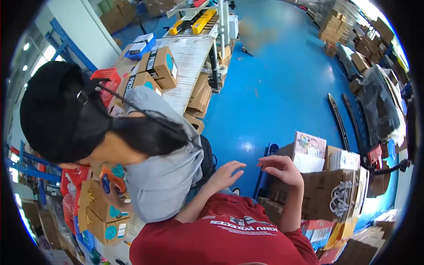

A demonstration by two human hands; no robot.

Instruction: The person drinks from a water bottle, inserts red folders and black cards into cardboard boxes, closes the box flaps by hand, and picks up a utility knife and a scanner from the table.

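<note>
My left hand (225, 176) is in front of my red shirt (247, 221) with its fingers stretched out and nothing in it. My right hand (282, 169) faces it across a small gap, fingers bent loosely, thumb apart, also holding nothing. Close to my right forearm stands a stack of cardboard (318, 190) with a bundle of white cord (341, 199) on its side. On my left, a co-worker in a grey shirt (154, 176) and black cap has a hand on an orange and blue tape dispenser (111, 180) over a cardboard box (104, 212).
Taped cartons (161, 66) and a red crate (108, 81) stand on the long worktable (185, 57), behind the co-worker. The blue floor (260, 88) stretches ahead. Dark forks of a pallet truck (338, 119) lie on the right, near wrapped goods (380, 106).
</note>
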